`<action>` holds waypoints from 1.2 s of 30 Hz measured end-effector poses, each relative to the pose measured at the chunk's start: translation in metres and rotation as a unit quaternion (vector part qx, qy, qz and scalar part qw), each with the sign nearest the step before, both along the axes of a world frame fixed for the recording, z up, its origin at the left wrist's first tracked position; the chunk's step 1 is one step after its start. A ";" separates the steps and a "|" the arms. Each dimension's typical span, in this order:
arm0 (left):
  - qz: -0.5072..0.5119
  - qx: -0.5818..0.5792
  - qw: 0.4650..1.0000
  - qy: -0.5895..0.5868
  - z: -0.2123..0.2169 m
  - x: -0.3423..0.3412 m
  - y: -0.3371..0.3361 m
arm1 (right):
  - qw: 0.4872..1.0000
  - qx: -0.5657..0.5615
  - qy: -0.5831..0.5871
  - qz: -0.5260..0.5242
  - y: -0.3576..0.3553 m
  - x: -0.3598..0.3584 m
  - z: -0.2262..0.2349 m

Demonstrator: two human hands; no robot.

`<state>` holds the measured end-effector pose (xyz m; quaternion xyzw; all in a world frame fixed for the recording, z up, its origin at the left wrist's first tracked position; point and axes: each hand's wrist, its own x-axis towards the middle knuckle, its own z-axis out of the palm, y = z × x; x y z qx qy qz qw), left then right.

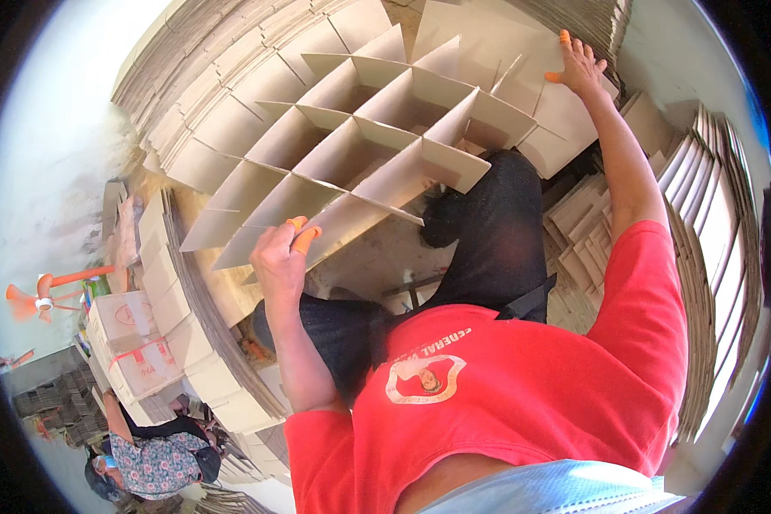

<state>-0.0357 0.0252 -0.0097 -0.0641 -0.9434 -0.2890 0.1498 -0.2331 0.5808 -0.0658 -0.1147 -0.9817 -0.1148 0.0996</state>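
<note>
A grid of interlocked cardboard dividers [338, 141] stands over my lap, its crossed panels forming several open cells. My left hand [280, 257] is closed at the near edge of this grid, thumb and fingers on a panel. Orange covers wrap some of its fingertips. Out at the far right, my right hand [581, 67] has its fingers spread over flat slotted cardboard sheets [565, 120] and holds nothing. Orange covers show on its thumb and a fingertip as well.
Tall stacks of cardboard sheets [206, 103] rise at the far left. More stacks [694, 223] lean along the right side. Farther left are taped cartons [141, 355], an orange fan [43, 300] and another person in a patterned shirt [158, 467].
</note>
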 end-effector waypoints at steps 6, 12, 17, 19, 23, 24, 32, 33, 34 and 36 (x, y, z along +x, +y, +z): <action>-0.020 -0.016 1.000 0.003 -0.002 -0.002 -0.003 | 1.000 -0.006 -0.008 -0.028 0.010 -0.012 0.016; -0.021 -0.010 1.000 0.018 0.000 -0.001 -0.001 | 0.988 -0.020 0.076 0.130 -0.032 0.004 0.112; -0.005 -0.055 0.997 0.050 0.002 0.012 -0.013 | 0.962 -0.128 0.171 0.170 -0.155 0.078 0.228; 0.012 -0.065 0.997 0.050 0.003 0.018 -0.023 | 0.857 -0.184 0.326 0.354 -0.162 0.087 0.235; 0.057 -0.085 0.994 0.037 0.004 0.039 -0.044 | 0.783 -0.385 0.246 0.422 -0.243 0.132 0.258; 0.054 -0.102 0.991 0.064 0.004 0.042 -0.048 | 0.796 -0.387 0.204 0.417 -0.257 0.141 0.261; 0.085 -0.057 0.992 0.067 -0.005 0.060 -0.067 | 0.594 -0.641 -0.105 0.474 -0.333 0.143 0.224; 0.084 -0.042 0.994 0.063 -0.005 0.060 -0.067 | 0.668 -0.460 -0.062 0.582 -0.340 0.144 0.221; 0.083 -0.028 0.994 0.060 -0.004 0.060 -0.066 | 0.679 -0.473 -0.079 0.556 -0.345 0.149 0.223; 0.083 -0.018 0.995 0.051 -0.004 0.061 -0.066 | 0.687 -0.486 -0.093 0.533 -0.359 0.151 0.223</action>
